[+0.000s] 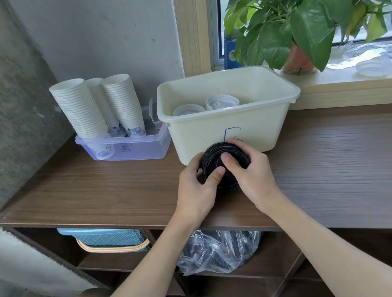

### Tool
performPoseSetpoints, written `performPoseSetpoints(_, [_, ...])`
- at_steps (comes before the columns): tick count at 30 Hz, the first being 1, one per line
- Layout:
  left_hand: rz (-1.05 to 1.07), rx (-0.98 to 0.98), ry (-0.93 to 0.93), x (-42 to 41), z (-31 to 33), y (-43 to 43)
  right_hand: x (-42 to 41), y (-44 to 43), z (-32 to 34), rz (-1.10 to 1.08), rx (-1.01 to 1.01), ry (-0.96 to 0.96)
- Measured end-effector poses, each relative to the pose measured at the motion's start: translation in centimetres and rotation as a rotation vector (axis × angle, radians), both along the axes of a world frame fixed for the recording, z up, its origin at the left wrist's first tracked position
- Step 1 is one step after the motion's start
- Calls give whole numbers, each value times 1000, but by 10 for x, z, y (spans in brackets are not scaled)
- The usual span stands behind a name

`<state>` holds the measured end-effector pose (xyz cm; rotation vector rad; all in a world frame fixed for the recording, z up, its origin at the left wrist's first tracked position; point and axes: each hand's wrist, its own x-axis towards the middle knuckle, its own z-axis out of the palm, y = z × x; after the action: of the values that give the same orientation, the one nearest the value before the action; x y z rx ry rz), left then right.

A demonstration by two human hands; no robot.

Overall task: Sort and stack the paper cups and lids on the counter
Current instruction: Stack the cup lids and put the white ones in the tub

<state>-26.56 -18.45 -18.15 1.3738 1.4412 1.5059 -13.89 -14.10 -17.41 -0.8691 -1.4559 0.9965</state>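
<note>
Stack of black lids point(226, 163) held between both hands, just in front of the cream tub point(230, 117), above the wooden surface point(120, 181); whether it rests on the surface cannot be told. Stack axis tilted: upper end leans away toward the tub wall, lower end toward the person. Lid edges show as close rings along the upper side.

Left hand point(195, 192): grip wrapped around the stack's left side, thumb pressed on the near face. Right hand point(251, 169): grip wrapped over the right side and top, thumb on the near face just beside the left thumb. Both grips pinch the stack.

Cream tub: blue mark on its front wall, partly hidden by the stack. Inside, white lids point(206, 105) lie at the bottom.

Left of the tub, touching or nearly so: clear lilac box point(126, 146) holding three tall columns of white paper cups point(97, 105), stacked rims up, the columns leaning.

Behind and right of the tub: potted green plant point(309, 13) on the window ledge. Below the tub, under the surface: clear plastic bag point(219, 250) on a shelf; blue basket point(107, 239) further left.
</note>
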Motion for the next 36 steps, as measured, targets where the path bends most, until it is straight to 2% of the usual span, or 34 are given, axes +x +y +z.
performPoseSetpoints(10, [-14, 13, 19, 3, 3, 1, -1, -2, -1, -69, 37, -36])
performPoseSetpoints(14, [-11, 5, 19, 4, 3, 2, -2, -3, 0, -89, 16, 22])
performPoseSetpoints(19, [36, -21, 20, 0, 2, 1, 1, -1, 0, -43, 10, -24])
performPoseSetpoints(24, [25, 29, 104, 3, 2, 1, -1, -1, -1, 19, -18, -47])
performPoseSetpoints(29, [-27, -20, 160, 3, 3, 2, 4, 2, -1, -79, -17, 40])
performPoseSetpoints(32, [-7, -10, 145, 2, 1, 3, 2, 3, -3, -98, -26, 32])
performPoseSetpoints(36, [82, 0, 66, 1, -2, 3, 0, 2, -2, -20, -60, 31])
